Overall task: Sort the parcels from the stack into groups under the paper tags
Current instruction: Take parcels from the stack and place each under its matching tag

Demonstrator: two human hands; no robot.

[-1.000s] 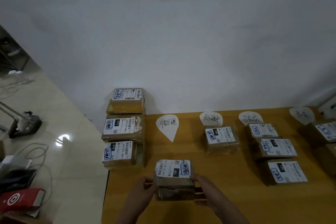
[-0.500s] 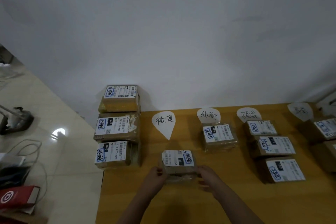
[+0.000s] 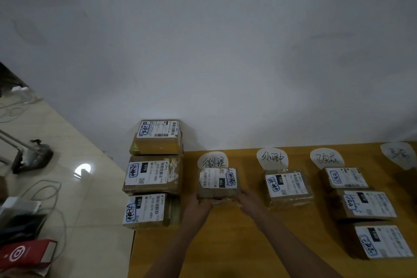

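In your head view, both of your hands are closed on the brown cardboard parcel with a white shipping label [image 3: 217, 184]. Your left hand [image 3: 198, 206] grips its near left corner and your right hand [image 3: 248, 203] grips its near right corner. The parcel sits on the yellow-brown wooden table [image 3: 225, 250], and its far edge overlaps the leftmost white paper tag [image 3: 213, 160]. Just to its left, the stack of brown labelled parcels [image 3: 155, 176] runs along the table's left edge. A single taped parcel [image 3: 287, 187] lies below the second white tag [image 3: 272, 157]. A column of three parcels [image 3: 363, 205] lies below the third white tag [image 3: 326, 158].
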